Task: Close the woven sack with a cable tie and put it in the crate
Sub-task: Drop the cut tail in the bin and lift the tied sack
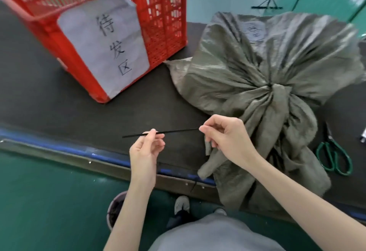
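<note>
Both your hands pinch the cable tie [172, 131], left hand [145, 148] and right hand [225, 139] at its ends, lying left-right; the woven sack's [277, 68] gathered neck sits just far-right of your right hand.

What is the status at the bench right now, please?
Both hands, left hand and right hand, pinching cable tie. Sack gathered, on table. Crate beside it. Nothing blocking.

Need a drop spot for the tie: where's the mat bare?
Bare: mat between red crate, front edge and woven sack, under both hands. Crowded: right side, where the sack spreads almost to the green scissors.
</note>
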Tool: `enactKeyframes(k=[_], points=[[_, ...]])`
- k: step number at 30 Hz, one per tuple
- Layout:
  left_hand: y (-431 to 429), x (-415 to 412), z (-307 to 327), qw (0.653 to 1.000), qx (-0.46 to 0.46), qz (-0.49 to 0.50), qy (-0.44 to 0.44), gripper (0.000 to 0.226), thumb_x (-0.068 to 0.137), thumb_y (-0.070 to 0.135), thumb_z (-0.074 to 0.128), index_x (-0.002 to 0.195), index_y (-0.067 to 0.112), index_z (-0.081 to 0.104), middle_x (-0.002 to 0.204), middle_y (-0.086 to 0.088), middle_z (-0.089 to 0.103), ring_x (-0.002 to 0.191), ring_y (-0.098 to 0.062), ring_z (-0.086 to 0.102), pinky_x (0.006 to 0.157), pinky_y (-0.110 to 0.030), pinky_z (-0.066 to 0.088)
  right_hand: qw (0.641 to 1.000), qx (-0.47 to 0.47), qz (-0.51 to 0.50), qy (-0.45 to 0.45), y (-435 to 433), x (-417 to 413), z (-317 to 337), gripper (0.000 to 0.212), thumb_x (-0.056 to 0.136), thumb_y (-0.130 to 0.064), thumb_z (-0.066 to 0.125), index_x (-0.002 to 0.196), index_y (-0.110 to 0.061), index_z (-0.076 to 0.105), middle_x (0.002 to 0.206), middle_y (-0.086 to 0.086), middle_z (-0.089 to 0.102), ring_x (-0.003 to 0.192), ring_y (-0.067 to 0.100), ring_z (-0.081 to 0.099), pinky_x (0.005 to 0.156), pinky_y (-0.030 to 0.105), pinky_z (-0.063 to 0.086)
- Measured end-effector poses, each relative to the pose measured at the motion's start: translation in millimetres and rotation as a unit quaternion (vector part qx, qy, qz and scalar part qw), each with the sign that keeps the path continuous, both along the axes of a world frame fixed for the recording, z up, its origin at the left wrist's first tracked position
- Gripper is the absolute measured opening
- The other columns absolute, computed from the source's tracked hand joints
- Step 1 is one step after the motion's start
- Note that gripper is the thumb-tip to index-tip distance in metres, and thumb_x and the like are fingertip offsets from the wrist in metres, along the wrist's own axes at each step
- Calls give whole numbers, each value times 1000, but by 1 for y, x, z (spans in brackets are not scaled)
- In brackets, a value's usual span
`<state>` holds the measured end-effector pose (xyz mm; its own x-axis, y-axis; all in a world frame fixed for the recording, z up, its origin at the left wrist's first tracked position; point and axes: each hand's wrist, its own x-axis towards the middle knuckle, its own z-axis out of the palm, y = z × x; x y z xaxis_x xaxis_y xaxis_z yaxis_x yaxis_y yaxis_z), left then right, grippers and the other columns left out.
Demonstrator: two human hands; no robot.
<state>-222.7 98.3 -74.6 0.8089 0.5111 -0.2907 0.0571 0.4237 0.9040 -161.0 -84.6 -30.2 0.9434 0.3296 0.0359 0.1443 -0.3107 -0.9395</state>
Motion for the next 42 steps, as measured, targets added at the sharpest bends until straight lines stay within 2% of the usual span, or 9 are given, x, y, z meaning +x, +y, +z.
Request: enactKeyframes(k=[3, 9, 12, 15, 20, 25, 29, 38, 42], points=[[42, -27, -20, 995, -44, 91, 23, 46, 96, 13, 51, 56, 21, 72, 64, 4, 70, 55, -5, 60, 59, -19, 52, 996, -48, 75, -10, 32, 0, -5, 16, 88, -7, 60, 73, -9, 64, 58, 1, 64, 45, 10, 55, 47, 14, 41], [102, -79, -64, 968, -78, 218, 92, 21, 96, 14, 51, 80, 12, 64, 65, 6, 70, 54, -4, 61, 54, -16, 50, 972, -112, 203, -41, 100, -6, -18, 13, 89, -8, 59, 78, -6, 66, 62, 2, 66, 50, 16, 60, 49, 13, 43], [123, -109, -85, 952, -59, 260, 149, 15, 96, 14, 51, 91, 12, 65, 82, 2, 70, 71, -9, 64, 60, -16, 50, 958, -131, 249, -63, 136, -14, -25, 12, 87, -11, 64, 76, -7, 67, 60, 3, 67, 50, 18, 61, 55, 26, 51], [145, -143, -105, 926, -37, 313, 206, 17, 97, 12, 48, 105, 7, 62, 98, -4, 67, 88, -16, 63, 67, -17, 50, 938, -163, 297, -75, 175, -24, -45, 12, 85, -17, 65, 74, -12, 66, 59, 4, 66, 53, 23, 60, 59, 39, 52], [165, -185, -121, 904, -6, 345, 254, 20, 97, 11, 46, 106, 6, 63, 106, -8, 67, 97, -21, 64, 77, -22, 48, 890, -235, 369, -127, 225, -41, -75, 14, 87, -23, 61, 77, -14, 60, 60, -6, 56, 65, 20, 54, 63, 34, 47], [174, -204, -123, 895, 19, 353, 273, 19, 96, 10, 47, 104, 7, 64, 104, -7, 69, 96, -21, 65, 82, -24, 47, 837, -293, 438, -149, 268, -63, -105, 17, 92, -28, 53, 91, -12, 59, 87, 5, 69, 85, 27, 61, 68, 37, 47], [174, -204, -122, 896, 46, 347, 275, 21, 95, 7, 45, 103, 7, 65, 103, -7, 70, 94, -19, 66, 76, -17, 47, 795, -341, 482, -142, 280, -79, -127, 28, 93, -39, 50, 102, -13, 55, 99, 7, 68, 90, 31, 62, 67, 36, 48], [169, -176, -111, 916, 84, 305, 247, 21, 96, 8, 45, 101, 10, 65, 99, -5, 71, 90, -17, 67, 65, -5, 47, 843, -310, 426, -108, 264, -63, -114, 17, 93, -21, 47, 99, -12, 59, 88, 6, 69, 75, 26, 58, 64, 36, 48], [166, -155, -95, 928, 112, 273, 227, 20, 96, 11, 46, 97, 15, 65, 99, -2, 72, 89, -14, 68, 71, -11, 47, 870, -284, 394, -92, 252, -55, -105, 15, 91, -17, 48, 93, -12, 62, 83, 6, 69, 70, 25, 58, 64, 35, 47]])
